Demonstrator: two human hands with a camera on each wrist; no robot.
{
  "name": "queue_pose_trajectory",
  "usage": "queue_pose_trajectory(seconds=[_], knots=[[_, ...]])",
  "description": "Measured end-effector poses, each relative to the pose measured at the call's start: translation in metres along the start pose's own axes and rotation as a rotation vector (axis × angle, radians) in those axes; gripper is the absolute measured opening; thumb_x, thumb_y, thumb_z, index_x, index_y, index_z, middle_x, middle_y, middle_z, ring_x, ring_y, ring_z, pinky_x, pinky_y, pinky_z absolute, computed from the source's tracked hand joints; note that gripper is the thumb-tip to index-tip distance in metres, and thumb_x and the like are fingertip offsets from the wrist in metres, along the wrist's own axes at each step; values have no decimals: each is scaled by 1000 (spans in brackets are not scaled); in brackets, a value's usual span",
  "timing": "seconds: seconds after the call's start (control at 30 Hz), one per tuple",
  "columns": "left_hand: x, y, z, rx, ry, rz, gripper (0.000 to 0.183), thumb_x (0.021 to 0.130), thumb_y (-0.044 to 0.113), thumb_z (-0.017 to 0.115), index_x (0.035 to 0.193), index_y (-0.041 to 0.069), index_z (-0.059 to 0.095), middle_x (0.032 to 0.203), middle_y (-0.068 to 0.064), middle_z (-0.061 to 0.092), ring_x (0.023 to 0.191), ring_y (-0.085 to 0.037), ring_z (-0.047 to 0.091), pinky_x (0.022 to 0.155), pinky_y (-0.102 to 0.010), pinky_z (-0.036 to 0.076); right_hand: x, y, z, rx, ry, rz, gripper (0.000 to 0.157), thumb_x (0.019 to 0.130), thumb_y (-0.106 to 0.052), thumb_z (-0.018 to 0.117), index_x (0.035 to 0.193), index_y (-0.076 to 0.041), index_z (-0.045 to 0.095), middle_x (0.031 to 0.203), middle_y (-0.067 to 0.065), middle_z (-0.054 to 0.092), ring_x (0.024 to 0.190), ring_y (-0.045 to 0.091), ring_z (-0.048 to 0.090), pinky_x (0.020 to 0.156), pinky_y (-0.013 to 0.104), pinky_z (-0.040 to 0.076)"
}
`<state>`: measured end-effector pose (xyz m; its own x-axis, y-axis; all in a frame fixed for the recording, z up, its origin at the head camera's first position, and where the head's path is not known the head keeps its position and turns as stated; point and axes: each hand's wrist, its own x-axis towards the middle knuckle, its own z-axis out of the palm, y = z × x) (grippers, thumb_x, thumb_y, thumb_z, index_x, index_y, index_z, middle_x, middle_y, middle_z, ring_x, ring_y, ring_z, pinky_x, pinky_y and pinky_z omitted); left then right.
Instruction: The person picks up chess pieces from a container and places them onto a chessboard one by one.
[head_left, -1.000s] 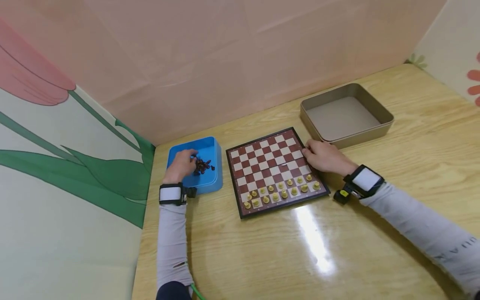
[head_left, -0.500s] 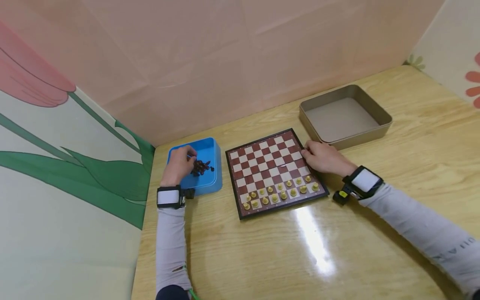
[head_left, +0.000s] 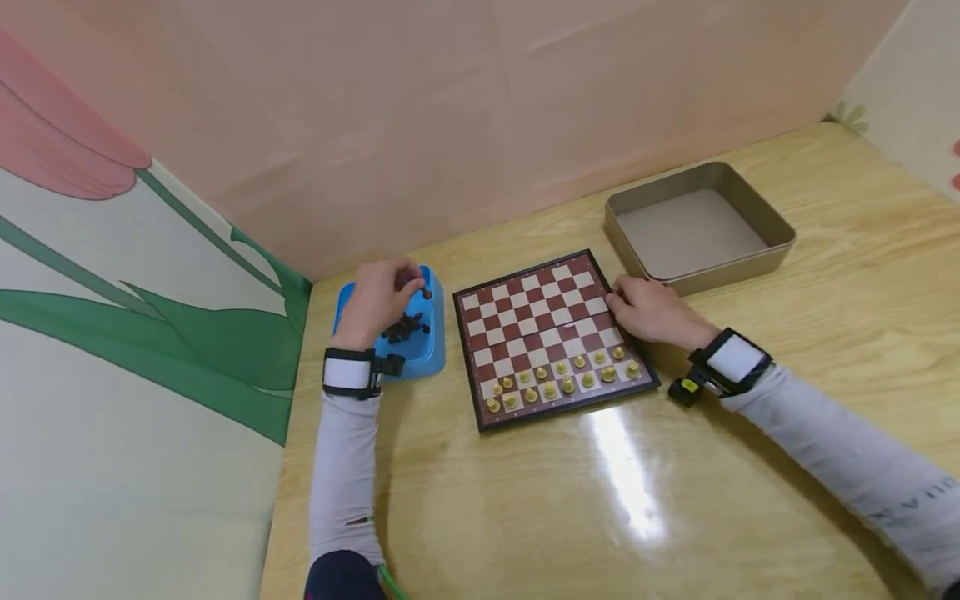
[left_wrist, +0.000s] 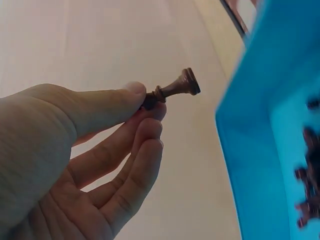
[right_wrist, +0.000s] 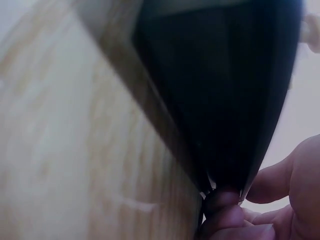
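Between thumb and fingertips, my left hand (head_left: 371,304) pinches a dark brown chess piece (left_wrist: 179,86) by its head end; its flared base points outward, and the fingers hide its top. This hand is above the blue box (head_left: 437,333), where a heap of dark chess pieces (head_left: 403,327) lies. My right hand (head_left: 654,313) grips the right edge of the chessboard (head_left: 536,321), fingers curled against the board's black side (left_wrist: 235,15) in part hidden from the head view. Gold chess pieces (head_left: 567,384) stand in two rows along the board's near side.
A beige, rectangular open tray (head_left: 697,273) stands behind my right hand, at the back right of the wooden table (head_left: 517,508). A pink-covered wall (head_left: 465,125) rises behind the table, and a painted wall (head_left: 135,467) borders its left side.
My left hand has lifted out of the heap and moved slightly up and right, with a dark chess piece now showing in its fingers. The right hand stays at the board's edge.
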<state>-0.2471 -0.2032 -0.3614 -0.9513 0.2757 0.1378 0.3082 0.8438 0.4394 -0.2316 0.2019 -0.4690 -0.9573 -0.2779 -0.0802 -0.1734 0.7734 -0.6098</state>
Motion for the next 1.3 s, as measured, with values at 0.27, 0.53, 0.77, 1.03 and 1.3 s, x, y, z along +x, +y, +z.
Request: queue_pose_trajectory(seconds=[0.27, 0.53, 0.77, 1.03, 1.3], knots=[[21, 27, 23, -13, -66, 72, 17, 107, 20, 68, 112, 6, 76, 106, -9, 78, 92, -24, 72, 79, -40, 59, -1, 2, -1, 1, -17, 11, 31, 113, -27, 47, 111, 0, 61, 88, 14, 63, 76, 27, 59, 60, 36, 42], [39, 51, 41, -16, -129, 91, 18, 107, 22, 68, 114, 8, 76, 111, -6, 77, 96, -20, 73, 78, -34, 60, -2, 6, -2, -2, -5, -2, 33, 113, -28, 47, 113, 2, 60, 91, 16, 64, 78, 28, 59, 61, 36, 42], [51, 71, 45, -3, -154, 107, 18, 107, 24, 67, 113, 10, 76, 108, -3, 75, 94, -17, 70, 75, -31, 59, -1, 4, -1, -3, 17, -14, 31, 113, -28, 48, 111, 0, 62, 90, 14, 64, 78, 27, 59, 62, 36, 42], [66, 80, 61, -4, -169, 150, 16, 107, 23, 67, 113, 10, 76, 108, -4, 75, 93, -16, 69, 78, -30, 56, 1, 5, 0, -20, 32, -26, 32, 112, -28, 50, 109, 0, 64, 89, 14, 67, 76, 27, 60, 62, 37, 42], [77, 80, 75, 3, -180, 188, 15, 107, 21, 68, 111, 9, 77, 109, -4, 75, 95, -16, 68, 79, -29, 56, 5, 16, 3, 31, 98, -48, 33, 110, -31, 57, 108, -2, 71, 96, 17, 75, 79, 27, 65, 67, 36, 45]])
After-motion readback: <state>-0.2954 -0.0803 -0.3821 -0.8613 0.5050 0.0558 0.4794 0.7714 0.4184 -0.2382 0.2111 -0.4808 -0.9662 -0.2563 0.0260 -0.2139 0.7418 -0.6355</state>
